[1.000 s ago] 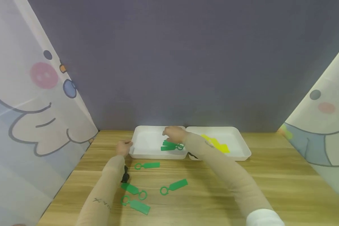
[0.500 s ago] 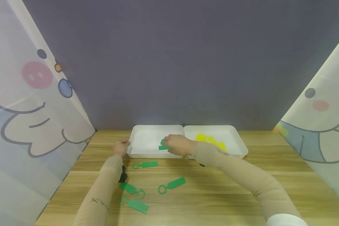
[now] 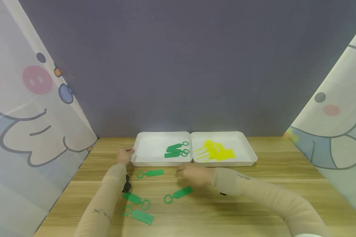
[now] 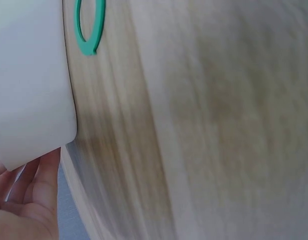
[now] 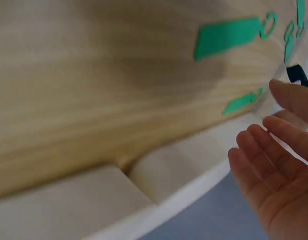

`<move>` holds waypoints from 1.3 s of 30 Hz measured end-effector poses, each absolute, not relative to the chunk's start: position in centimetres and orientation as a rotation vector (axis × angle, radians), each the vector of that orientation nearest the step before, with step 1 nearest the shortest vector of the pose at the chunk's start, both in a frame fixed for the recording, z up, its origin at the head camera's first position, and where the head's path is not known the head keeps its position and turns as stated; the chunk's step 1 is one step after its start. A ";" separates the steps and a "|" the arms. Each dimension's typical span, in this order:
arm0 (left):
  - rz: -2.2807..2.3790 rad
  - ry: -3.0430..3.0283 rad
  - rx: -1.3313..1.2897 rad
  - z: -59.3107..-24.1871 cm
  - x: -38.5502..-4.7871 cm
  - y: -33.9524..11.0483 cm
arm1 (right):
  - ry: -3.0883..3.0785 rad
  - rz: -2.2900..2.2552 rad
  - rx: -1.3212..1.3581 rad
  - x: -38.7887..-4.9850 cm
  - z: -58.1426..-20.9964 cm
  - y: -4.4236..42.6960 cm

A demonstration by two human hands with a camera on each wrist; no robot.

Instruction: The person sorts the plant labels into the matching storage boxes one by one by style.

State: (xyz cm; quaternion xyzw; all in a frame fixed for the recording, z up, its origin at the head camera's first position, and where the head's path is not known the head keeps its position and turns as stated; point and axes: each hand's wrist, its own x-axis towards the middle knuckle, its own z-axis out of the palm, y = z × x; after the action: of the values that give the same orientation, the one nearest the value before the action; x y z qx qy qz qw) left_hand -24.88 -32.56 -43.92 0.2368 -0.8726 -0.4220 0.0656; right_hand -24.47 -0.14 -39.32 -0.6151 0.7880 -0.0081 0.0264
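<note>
My left hand holds the left rim of the left white tray; in the left wrist view its fingers lie against the tray's outer side. Several green ring-ended tags lie in that tray's right half. My right hand hovers over the table in front of the trays with nothing in it, its fingers loosely bent in the right wrist view. Nearest to it is a green tag on the table. Other loose tags are a green tag near the tray, plus two green tags nearer the front.
A right white tray stands against the left one and holds yellow tags with thin tails. Behind both trays rises a grey wall. Printed cartoon sheets flank the wooden table.
My right hand has come out of the left tray, toward me and over the table, leaving the green tags in it uncovered. My left hand stays at the tray's rim.
</note>
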 end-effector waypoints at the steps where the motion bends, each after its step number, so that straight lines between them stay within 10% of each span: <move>1: -1.269 -2.633 0.717 -43.9 -24.8 -32.5 | 2.430 -0.024 -1.886 -24.3 -39.8 0.0; 39: -1.281 -2.607 0.710 -44.0 -24.9 -32.6 | 2.408 -0.132 -1.990 -22.1 -43.8 0.3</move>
State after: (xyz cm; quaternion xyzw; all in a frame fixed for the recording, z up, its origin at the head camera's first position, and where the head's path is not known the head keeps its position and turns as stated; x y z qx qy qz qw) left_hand -24.86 -32.55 -44.04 0.2367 -0.8694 -0.4271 0.0758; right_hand -22.10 0.29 -43.81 -0.6363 0.7702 -0.0422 0.0075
